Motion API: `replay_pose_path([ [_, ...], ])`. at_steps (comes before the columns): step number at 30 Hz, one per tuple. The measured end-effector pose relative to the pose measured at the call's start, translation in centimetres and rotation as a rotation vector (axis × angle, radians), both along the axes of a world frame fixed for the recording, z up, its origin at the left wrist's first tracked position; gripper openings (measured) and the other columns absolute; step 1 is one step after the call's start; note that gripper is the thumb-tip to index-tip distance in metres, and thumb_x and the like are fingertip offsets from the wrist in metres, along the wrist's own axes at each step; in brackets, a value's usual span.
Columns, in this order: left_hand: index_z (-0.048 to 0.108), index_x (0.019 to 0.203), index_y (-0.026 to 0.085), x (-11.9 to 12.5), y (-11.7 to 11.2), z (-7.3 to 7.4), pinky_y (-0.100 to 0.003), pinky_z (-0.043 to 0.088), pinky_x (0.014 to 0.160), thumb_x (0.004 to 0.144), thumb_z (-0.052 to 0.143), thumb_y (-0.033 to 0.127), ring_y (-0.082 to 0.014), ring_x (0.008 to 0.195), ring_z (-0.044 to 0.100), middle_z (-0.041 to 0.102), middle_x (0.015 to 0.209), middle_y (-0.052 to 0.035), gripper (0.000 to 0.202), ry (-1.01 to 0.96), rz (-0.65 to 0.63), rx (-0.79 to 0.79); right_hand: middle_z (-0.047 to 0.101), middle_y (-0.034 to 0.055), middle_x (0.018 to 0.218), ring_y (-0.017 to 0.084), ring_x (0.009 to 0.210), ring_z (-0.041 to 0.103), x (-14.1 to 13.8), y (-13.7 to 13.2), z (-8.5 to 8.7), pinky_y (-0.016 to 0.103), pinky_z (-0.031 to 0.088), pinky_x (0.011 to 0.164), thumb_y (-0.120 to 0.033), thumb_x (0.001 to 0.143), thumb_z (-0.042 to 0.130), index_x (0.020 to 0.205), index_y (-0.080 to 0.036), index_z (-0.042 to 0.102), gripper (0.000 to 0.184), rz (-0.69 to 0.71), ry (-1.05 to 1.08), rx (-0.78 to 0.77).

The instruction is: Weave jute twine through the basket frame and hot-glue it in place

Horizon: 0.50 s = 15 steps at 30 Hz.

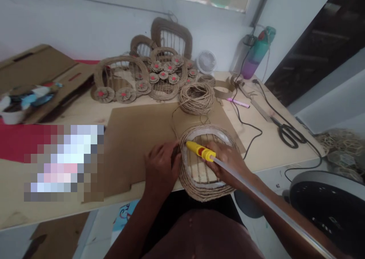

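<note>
A round frame wrapped in jute twine (209,192) lies at the table's near edge on a brown cardboard sheet (134,137). My right hand (228,162) is closed round a yellow glue gun (199,150) with a long clear glue stick trailing back from it; its nozzle points at the frame's left rim. There my left hand (161,166) presses with its fingers pinched on the twine. A ball of jute twine (196,98) sits just behind the frame, a strand running down to it.
Finished twine frames with red-centred rosettes (154,75) stand at the back by a small white fan (206,61). Black scissors (289,131), a black cable, a pink marker (238,102) and a bottle (258,52) are to the right. Cardboard boxes (37,67) sit at left.
</note>
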<state>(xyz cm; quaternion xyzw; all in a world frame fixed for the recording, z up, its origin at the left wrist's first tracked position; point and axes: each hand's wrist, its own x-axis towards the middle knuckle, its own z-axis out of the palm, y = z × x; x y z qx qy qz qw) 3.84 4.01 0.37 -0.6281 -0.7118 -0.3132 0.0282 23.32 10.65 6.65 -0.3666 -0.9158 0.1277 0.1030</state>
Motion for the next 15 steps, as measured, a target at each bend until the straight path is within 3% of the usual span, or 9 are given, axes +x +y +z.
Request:
replay_pose_path([
  [5,0.065,0.112,0.018,-0.2,-0.3,0.0,-0.043,0.043,0.086,0.09,0.044,0.029,-0.0286,0.098,0.062,0.073,0.097,-0.0087,0.032,0.001,-0.021,-0.017,0.069,0.0069,0.081,0.02,0.068,0.061,0.7,1.5,-0.1,0.029,0.034,0.058,-0.028,0.092,0.052,0.1,-0.019,0.06,0.014,-0.222,-0.122,0.053],
  [11,0.065,0.112,0.018,-0.3,-0.2,0.2,-0.042,0.043,0.085,0.09,0.044,0.029,-0.028,0.097,0.061,0.072,0.096,-0.0091,0.032,0.005,-0.036,-0.008,0.07,0.0092,0.086,0.022,0.075,0.063,0.4,0.8,-0.4,0.029,0.037,0.061,-0.028,0.091,0.052,0.105,-0.016,0.059,0.02,-0.045,-0.067,0.016],
  [15,0.065,0.11,0.019,-0.4,-0.2,0.0,-0.042,0.043,0.086,0.09,0.044,0.031,-0.0283,0.098,0.061,0.073,0.097,-0.0086,0.031,-0.013,-0.033,-0.007,0.071,0.0097,0.085,0.023,0.072,0.063,0.3,0.9,-0.2,0.03,0.036,0.059,-0.027,0.093,0.048,0.107,-0.016,0.059,0.022,-0.156,-0.112,0.029],
])
